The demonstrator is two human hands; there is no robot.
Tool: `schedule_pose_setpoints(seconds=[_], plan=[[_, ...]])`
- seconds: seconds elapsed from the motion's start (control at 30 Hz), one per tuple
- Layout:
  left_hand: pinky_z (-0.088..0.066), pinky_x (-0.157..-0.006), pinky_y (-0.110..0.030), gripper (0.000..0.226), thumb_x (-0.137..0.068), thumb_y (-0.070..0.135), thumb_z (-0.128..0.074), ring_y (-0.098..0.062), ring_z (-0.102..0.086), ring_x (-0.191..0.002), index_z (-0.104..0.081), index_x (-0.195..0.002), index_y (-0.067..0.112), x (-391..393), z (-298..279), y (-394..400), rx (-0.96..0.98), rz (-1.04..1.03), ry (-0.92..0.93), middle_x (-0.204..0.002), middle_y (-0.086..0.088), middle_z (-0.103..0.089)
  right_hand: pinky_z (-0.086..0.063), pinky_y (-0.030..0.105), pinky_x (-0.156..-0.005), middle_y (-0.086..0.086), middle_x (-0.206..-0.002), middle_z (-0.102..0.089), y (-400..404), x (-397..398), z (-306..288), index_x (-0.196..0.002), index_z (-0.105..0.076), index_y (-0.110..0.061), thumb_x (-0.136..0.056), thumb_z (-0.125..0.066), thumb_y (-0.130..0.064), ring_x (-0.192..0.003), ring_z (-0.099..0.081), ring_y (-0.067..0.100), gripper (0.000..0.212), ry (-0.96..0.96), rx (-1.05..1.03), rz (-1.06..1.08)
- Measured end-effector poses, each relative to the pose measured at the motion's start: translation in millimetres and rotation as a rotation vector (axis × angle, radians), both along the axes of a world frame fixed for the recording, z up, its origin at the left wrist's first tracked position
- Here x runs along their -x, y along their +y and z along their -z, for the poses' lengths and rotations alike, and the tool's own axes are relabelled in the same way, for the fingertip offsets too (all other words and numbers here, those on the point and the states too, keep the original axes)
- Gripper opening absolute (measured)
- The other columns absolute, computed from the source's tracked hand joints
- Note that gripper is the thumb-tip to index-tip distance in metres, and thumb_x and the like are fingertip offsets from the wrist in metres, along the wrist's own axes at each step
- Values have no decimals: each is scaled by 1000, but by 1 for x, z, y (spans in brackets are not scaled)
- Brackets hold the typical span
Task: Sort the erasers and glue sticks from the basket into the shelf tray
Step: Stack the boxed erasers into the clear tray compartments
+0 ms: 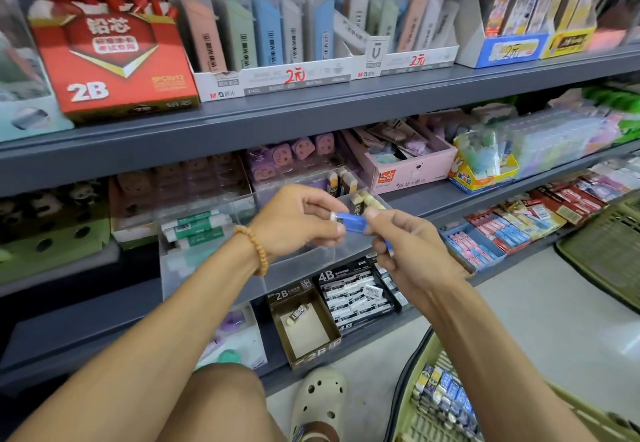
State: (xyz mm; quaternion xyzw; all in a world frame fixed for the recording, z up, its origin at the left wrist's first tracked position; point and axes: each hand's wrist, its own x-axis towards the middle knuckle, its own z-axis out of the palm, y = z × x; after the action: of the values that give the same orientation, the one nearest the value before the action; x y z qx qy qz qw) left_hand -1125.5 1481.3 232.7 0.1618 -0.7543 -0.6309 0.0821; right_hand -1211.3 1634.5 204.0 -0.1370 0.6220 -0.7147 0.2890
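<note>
Both hands, left hand (298,221) and right hand (408,251), pinch one blue eraser (351,222) by its ends, long axis running left-right, directly over the clear tray (207,268), whose near compartment lies just below; basket (415,407) sits near right.

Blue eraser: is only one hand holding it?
No, both the left hand and the right hand pinch the blue eraser between them, above the clear tray.

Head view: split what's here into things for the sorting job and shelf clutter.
Job:
- blue eraser, pinched by left hand and right hand
- clear shelf tray
- green basket

Clutter:
- red 2B lead box
- pink bear box
- 4B eraser box
</note>
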Motion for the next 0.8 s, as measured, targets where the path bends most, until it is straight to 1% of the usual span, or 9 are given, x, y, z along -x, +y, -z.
schedule_pose_setpoints(seconds=[0.1,0.17,0.23,0.3,0.4,0.5,0.57,0.7,0.8], plan=[[-56,-64,-32,20,-76,-5,-75,-16,-60,-56,-66,-83,11,-4,2,-28,244,-164,-55,-60,1,-63,-25,24,-46,6,-70,-59,1,6,4,-96,-68,2,-92,-44,-9,-52,-39,11,27,-116,-57,112],[-50,-62,-26,25,-72,5,-80,-14,-54,-57,-61,-76,19,-6,3,-47,522,-228,-127,-65,-1,-63,-28,25,-50,9,-74,-58,4,9,10,-104,-68,4,-88,-37,-1,-56,-40,13,36,-163,-69,130],[-44,-57,-23,27,-69,8,-83,-13,-53,-59,-60,-70,19,-7,5,-58,659,-227,-182,-68,-3,-63,-33,24,-54,10,-82,-60,7,9,14,-111,-68,2,-90,-41,6,-63,-45,13,35,-158,-97,123],[-48,-62,-25,23,-69,8,-84,-17,-58,-64,-63,-71,17,-6,9,-61,724,-166,-211,-71,-4,-65,-47,25,-64,12,-92,-64,10,9,19,-115,-68,-2,-93,-53,7,-73,-55,16,29,-101,-92,103],[-51,-71,-23,19,-70,12,-82,-15,-62,-72,-66,-74,21,1,18,-57,878,-112,-219,-72,5,-63,-57,41,-89,17,-98,-65,17,12,28,-115,-69,-7,-86,-69,6,-83,-68,23,32,-61,-44,157],[-50,-78,-24,13,-73,14,-78,-12,-60,-76,-68,-78,22,9,26,-50,952,-130,-197,-72,12,-57,-59,28,-74,18,-103,-67,24,12,27,-117,-67,-3,-86,-70,4,-83,-75,20,32,-78,0,154],[-50,-81,-25,13,-75,14,-75,-14,-59,-81,-70,-84,21,13,32,-47,991,-152,-189,-77,9,-58,-55,21,-63,12,-92,-69,26,11,24,-110,-71,-3,-85,-72,1,-72,-72,11,25,-63,-26,143],[-52,-85,-30,18,-78,11,-74,-16,-60,-87,-70,-92,21,15,42,-42,995,-201,-169,-92,4,-65,-43,24,-56,8,-81,-70,28,11,24,-96,-76,-7,-81,-78,-6,-63,-55,11,15,-29,-103,140],[-53,-86,-36,19,-80,9,-71,-19,-62,-93,-69,-92,24,14,46,-42,1019,-196,-184,-100,2,-67,-48,20,-53,8,-73,-67,28,11,26,-92,-74,-3,-81,-76,0,-58,-56,11,12,-90,-26,155]])
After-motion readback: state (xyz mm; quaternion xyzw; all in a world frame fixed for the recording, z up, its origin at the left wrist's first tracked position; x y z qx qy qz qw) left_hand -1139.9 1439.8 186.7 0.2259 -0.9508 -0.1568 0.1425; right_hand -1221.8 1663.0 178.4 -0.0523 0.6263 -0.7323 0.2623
